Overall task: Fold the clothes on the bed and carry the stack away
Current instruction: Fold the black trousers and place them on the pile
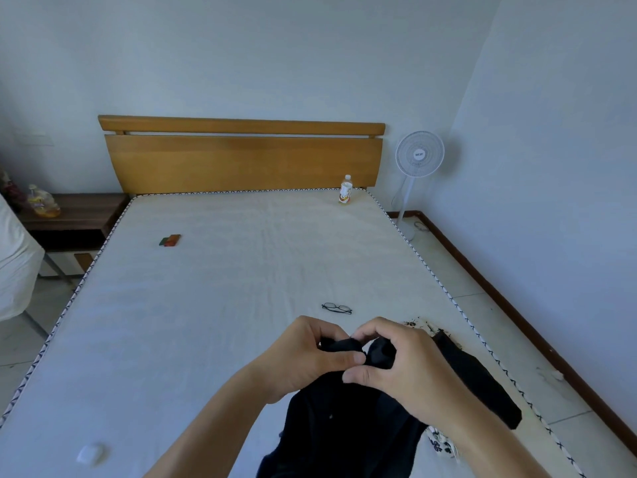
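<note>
Both hands pinch the limp, crumpled black garment (331, 419).

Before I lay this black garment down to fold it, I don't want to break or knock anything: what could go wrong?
1. The glasses lie on the mattress just beyond both hands; cloth spread forward could cover or crush them.
2. The black garment overlaps a patterned cloth by the bed's right edge, so tugging might drag it off.
</note>
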